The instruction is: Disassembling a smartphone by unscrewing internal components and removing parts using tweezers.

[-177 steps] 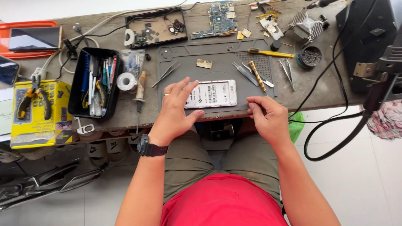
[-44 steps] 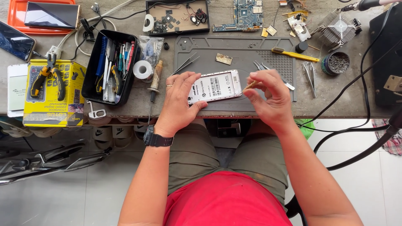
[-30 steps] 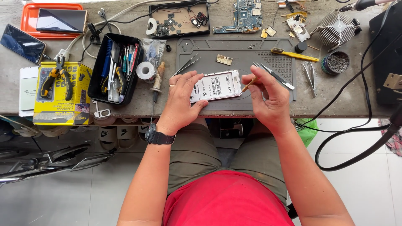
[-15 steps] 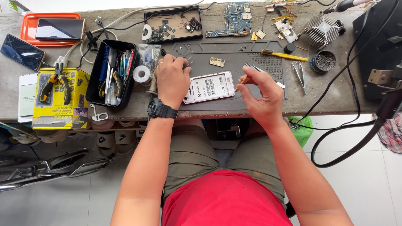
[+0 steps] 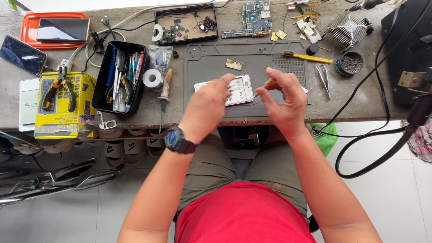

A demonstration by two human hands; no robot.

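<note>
A white opened phone (image 5: 237, 89) lies on the dark grey work mat (image 5: 211, 63) near the bench's front edge. My left hand (image 5: 208, 105) rests over the phone's left half, fingers on its top edge. My right hand (image 5: 282, 96) is just right of the phone and pinches a small wooden-handled tool (image 5: 265, 85), whose tip points at the phone's right end.
A black tray of screwdrivers (image 5: 120, 76), a tape roll (image 5: 153, 78), a yellow box with pliers (image 5: 60, 103) and an orange tray with a phone (image 5: 56, 29) lie to the left. Circuit boards (image 5: 254, 15), a yellow knife (image 5: 306, 57), tweezers (image 5: 325, 78) and cables (image 5: 378, 130) lie right.
My left hand went out to the tools left of the mat and has come back onto the phone. My right hand picked up the small tool and keeps it at the phone's right end.
</note>
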